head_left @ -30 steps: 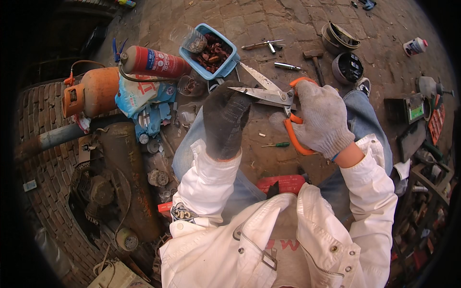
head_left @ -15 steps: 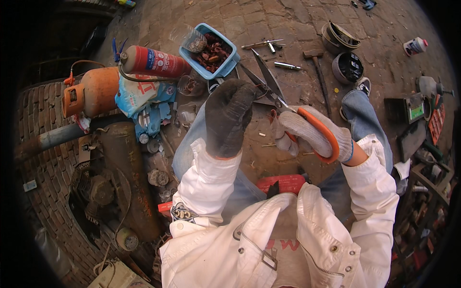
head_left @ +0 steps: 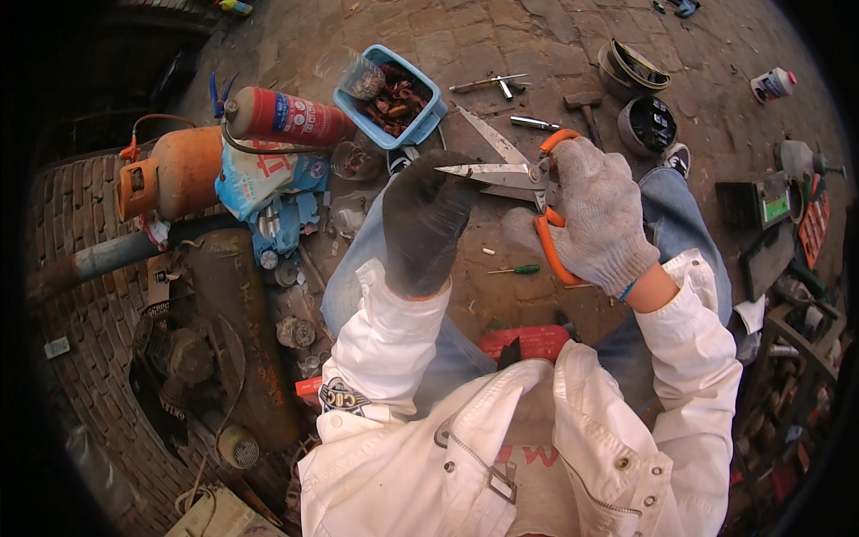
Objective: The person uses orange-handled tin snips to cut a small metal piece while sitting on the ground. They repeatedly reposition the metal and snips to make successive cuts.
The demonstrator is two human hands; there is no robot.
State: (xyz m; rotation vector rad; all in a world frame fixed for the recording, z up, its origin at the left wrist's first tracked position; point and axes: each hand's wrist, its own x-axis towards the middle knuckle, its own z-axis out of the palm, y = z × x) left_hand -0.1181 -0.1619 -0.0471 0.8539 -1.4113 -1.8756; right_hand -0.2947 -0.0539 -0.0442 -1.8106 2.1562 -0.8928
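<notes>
My left hand (head_left: 420, 228) wears a black glove and is closed in a fist, knuckles up. What its fingers hold, if anything, is hidden. A pair of scissors (head_left: 535, 175) with orange handles is in my right hand (head_left: 598, 206), which wears a pale grey knitted glove. The scissor blades are spread wide. One blade points left, its tip over the black glove; the other slants away toward the blue tub. A dark grey flat piece shows just under the blades; I cannot tell what it is.
Ahead stands a blue tub (head_left: 436, 109) with reddish-brown scraps and a clear cup. A fire extinguisher (head_left: 300, 116) and an orange gas cylinder (head_left: 183, 170) lie left. A hammer (head_left: 583, 101), round tins (head_left: 646, 125) and a green-handled screwdriver (head_left: 526, 268) are on the brick floor.
My right hand has turned and moved slightly up, swinging the scissors so one blade crosses the black glove. The blades are spread wider. The screwdriver's green handle has come into sight.
</notes>
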